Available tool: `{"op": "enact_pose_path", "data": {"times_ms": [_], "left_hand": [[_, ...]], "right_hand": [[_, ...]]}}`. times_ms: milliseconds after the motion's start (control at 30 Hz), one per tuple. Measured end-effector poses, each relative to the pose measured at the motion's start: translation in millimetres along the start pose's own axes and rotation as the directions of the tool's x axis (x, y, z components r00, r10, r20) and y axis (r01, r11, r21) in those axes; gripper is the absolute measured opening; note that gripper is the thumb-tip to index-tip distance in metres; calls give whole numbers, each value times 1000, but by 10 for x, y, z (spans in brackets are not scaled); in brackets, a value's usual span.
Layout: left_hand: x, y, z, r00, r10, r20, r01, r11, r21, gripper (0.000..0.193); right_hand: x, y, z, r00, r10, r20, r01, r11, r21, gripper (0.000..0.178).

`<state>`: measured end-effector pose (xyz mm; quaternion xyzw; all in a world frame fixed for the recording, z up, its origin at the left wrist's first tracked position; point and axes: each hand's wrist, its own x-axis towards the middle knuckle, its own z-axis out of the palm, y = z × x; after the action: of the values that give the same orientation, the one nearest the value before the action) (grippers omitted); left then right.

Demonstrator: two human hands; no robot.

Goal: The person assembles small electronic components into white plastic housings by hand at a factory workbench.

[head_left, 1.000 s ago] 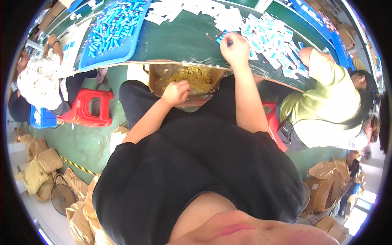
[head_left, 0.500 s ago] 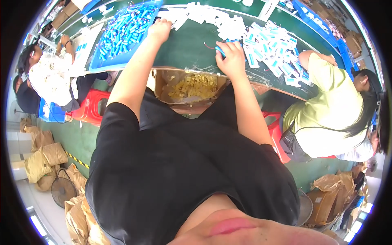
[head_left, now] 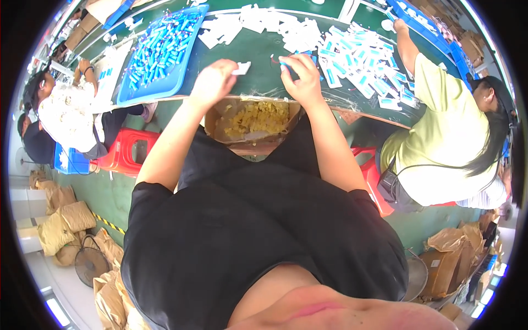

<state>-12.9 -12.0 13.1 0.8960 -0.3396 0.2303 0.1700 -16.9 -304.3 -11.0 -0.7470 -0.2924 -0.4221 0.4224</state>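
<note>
Pinched in my left hand (head_left: 214, 81) is a small white plastic piece (head_left: 242, 69), held over the near part of the green worktable (head_left: 258, 80). To its right, my right hand (head_left: 303, 80) grips a blue cylindrical battery (head_left: 284, 65) with a thin red wire; the fingers hide most of it. A blue tray (head_left: 177, 82) heaped with wired blue batteries (head_left: 159, 52) stands at the left. White plastic pieces (head_left: 256, 19) lie spread along the far side. Right of my right hand spreads a pile of white pieces with blue batteries in them (head_left: 357, 58).
Below the table edge, an open cardboard box (head_left: 217, 124) contains yellow bits (head_left: 256, 118). A person in light green (head_left: 440, 121) sits at the right, one arm stretched over the table. Another person in white (head_left: 66, 115) works at the left, near a red stool (head_left: 129, 151).
My left hand has come back from the white pieces toward me, now with one in its fingers. My right hand has shifted slightly left and nearer, keeping the battery. The co-worker's right-side arm has reached out.
</note>
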Motion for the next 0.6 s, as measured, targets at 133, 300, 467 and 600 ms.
{"op": "enact_pose_path", "data": {"times_ms": [133,300,467,600], "left_hand": [[-165,325,-109,980,35,196,-29,999,-32,42],[-85,181,-113,957,142,252,-105,983,-152,44],[16,81,-125,958,98,270,-36,973,-226,24],[135,52,-120,941,126,316,-71,981,-180,7]], "right_hand": [[94,-113,235,970,225,96,-231,971,55,25],[38,23,562,882,330,335,-192,903,-384,26],[-54,-16,490,980,158,120,-117,950,-290,24],[-93,-31,423,948,148,280,-106,982,-158,39]]}}
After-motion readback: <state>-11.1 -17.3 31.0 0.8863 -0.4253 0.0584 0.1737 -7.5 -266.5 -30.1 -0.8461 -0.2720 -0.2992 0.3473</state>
